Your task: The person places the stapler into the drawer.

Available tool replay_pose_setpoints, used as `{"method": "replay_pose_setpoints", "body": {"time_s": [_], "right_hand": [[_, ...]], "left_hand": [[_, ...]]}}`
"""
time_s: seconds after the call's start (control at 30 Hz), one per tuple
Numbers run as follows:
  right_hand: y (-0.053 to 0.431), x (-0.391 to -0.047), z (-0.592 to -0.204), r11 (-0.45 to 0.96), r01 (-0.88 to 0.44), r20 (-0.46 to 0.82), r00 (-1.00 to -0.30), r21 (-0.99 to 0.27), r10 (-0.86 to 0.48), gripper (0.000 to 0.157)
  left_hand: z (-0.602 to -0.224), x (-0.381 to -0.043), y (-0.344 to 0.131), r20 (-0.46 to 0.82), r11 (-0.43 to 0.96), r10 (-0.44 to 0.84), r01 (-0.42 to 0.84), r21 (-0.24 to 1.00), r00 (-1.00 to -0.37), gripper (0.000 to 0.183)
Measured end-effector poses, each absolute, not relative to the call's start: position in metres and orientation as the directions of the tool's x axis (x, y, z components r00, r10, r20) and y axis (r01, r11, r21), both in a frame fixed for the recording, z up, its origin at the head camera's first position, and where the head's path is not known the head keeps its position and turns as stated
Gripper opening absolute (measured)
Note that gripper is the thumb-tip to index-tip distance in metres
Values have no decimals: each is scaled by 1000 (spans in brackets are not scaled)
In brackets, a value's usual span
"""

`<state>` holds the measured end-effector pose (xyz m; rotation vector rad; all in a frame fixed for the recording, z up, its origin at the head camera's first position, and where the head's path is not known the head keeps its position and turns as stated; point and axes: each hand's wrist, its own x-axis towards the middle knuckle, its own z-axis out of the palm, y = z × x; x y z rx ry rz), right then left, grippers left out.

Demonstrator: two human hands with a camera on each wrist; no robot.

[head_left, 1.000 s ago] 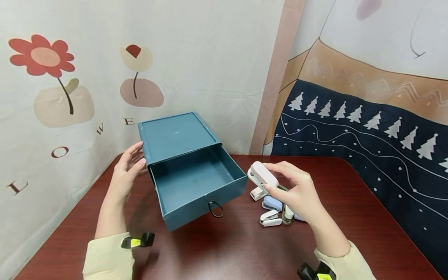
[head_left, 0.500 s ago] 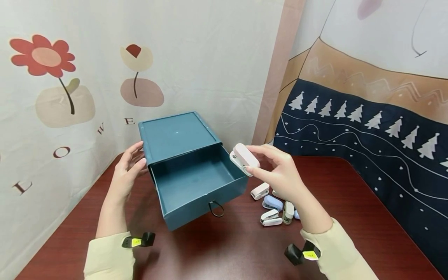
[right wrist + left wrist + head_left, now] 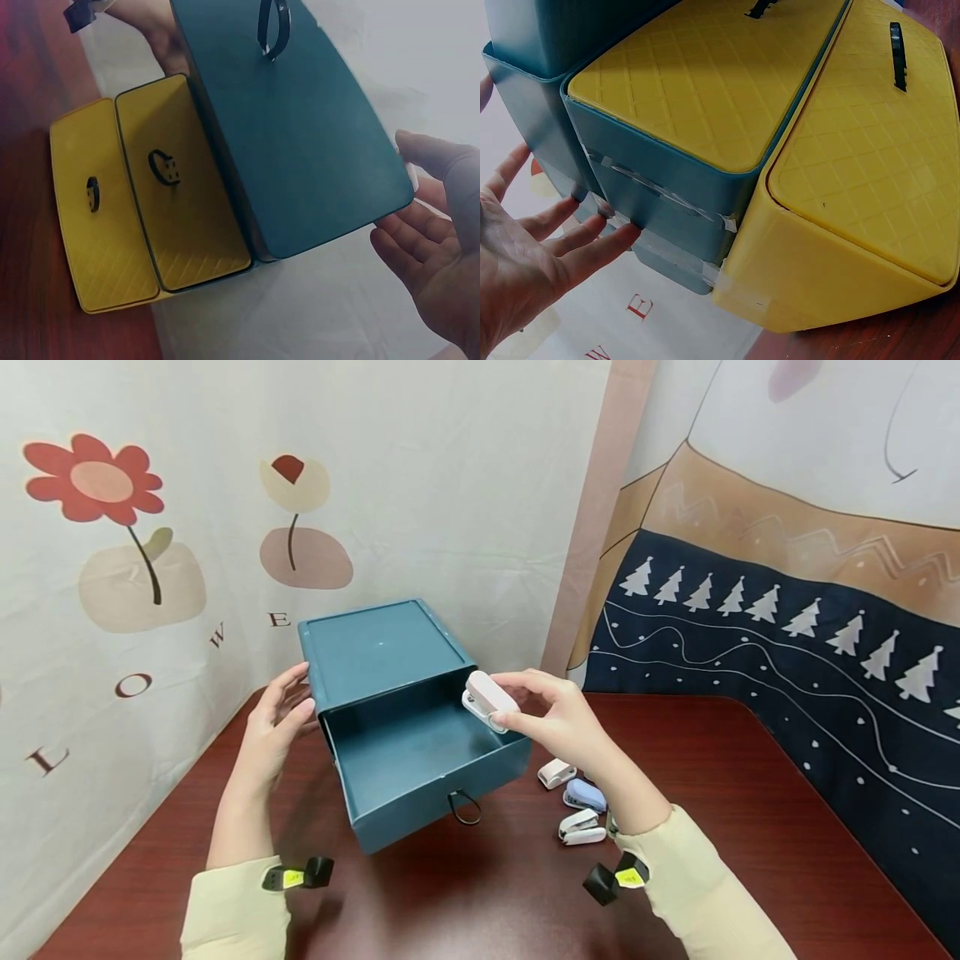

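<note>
Stapler (image 3: 489, 693), small, whitish-pink, is up in the air over the right side of the pulled-out drawer (image 3: 416, 810), near that side wall; head view can't settle whether it touches the wall. Right hand (image 3: 551, 712) pinches it, thumb on the near side, fingers on the far side, at the end toward the palm. Left hand (image 3: 277, 714) is well apart from it, fingers spread and fairly straight, fingertips at the side of the blue-green box (image 3: 378, 652). Handling, best guess: light, stiff plastic shell with some metal, smooth so a bit slippery, not very fragile; top arm probably flexes if squeezed top to bottom. Best hold looks like thumb and fingers across the long sides, close to the middle, clear of the gap between arm and base. Long axis runs slantwise, free end toward the back left over the drawer, other end toward the right hand and the person. Can't be sure which end is the hinge. White staplers (image 3: 557, 773) and a blue stapler (image 3: 585, 795) lie on the worktop (image 3: 487, 902), right of the drawer.
</note>
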<state>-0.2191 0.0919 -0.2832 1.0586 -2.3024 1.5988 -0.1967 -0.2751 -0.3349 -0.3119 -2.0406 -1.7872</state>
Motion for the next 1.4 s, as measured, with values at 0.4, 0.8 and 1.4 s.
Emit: {"method": "replay_pose_setpoints", "body": {"time_s": [0.4, 0.8, 1.4], "right_hand": [[84, -227, -286, 180, -681, 526, -682, -710, -507, 27], [84, -221, -287, 245, -705, 552, -685, -665, -475, 24], [122, -191, -284, 342, -628, 557, -778, -699, -289, 26]], "left_hand": [[-335, -197, -276, 446, 146, -94, 430, 891, -890, 52], [-335, -197, -276, 449, 145, -87, 435, 889, -889, 52], [-336, -198, -276, 454, 148, -82, 440, 886, -887, 52]]}}
